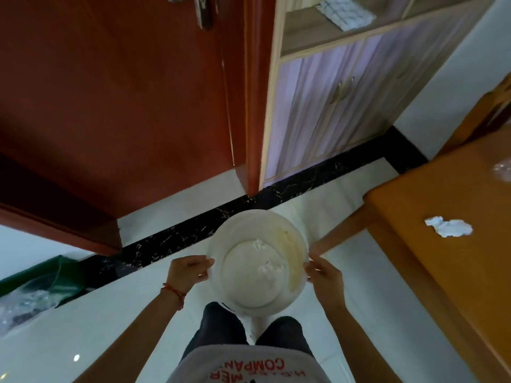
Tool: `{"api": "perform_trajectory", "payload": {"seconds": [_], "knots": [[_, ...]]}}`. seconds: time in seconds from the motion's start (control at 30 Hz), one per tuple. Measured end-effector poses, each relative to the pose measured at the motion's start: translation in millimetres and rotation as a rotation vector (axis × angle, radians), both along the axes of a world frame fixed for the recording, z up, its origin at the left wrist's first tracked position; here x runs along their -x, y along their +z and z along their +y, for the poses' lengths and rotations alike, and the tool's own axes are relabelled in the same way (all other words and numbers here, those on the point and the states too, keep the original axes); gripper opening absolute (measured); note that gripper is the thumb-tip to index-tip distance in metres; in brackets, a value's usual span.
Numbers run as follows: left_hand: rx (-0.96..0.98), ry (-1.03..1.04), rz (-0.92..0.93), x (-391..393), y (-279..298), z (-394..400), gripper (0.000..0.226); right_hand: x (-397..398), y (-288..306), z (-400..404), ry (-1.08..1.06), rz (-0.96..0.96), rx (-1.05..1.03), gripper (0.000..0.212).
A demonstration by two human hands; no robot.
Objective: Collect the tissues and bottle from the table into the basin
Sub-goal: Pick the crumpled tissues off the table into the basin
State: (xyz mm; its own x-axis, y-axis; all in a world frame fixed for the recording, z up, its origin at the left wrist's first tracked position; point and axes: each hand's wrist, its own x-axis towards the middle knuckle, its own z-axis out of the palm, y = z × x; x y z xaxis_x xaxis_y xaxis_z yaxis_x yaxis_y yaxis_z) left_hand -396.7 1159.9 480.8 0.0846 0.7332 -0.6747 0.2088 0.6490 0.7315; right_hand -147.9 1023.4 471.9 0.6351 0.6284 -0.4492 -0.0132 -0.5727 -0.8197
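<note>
I hold a white round basin in front of me over the floor. My left hand grips its left rim and my right hand grips its right rim. Two small crumpled white tissues lie inside on its bottom. On the orange wooden table to my right lies another crumpled white tissue. A clear crinkled object, possibly the bottle, shows at the right frame edge on the table; I cannot tell for sure.
A red-brown door stands ahead left, a cabinet with lilac doors ahead right. A green bin with a plastic bag sits on the floor at left. A wooden chair stands beyond the table.
</note>
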Motion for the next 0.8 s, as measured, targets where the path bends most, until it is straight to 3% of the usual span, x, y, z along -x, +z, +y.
{"api": "perform_trajectory", "payload": {"seconds": [0.37,0.8], "knots": [[0.024,-0.515,-0.029,-91.0,2.4,84.5,0.026,-3.3,3.0,-19.8,-0.409,-0.051,0.001,0.028],[0.01,-0.866,-0.069,-210.9,-0.5,54.3,0.021,-21.6,13.8,-88.5,-0.833,-0.061,0.022,0.025]]}}
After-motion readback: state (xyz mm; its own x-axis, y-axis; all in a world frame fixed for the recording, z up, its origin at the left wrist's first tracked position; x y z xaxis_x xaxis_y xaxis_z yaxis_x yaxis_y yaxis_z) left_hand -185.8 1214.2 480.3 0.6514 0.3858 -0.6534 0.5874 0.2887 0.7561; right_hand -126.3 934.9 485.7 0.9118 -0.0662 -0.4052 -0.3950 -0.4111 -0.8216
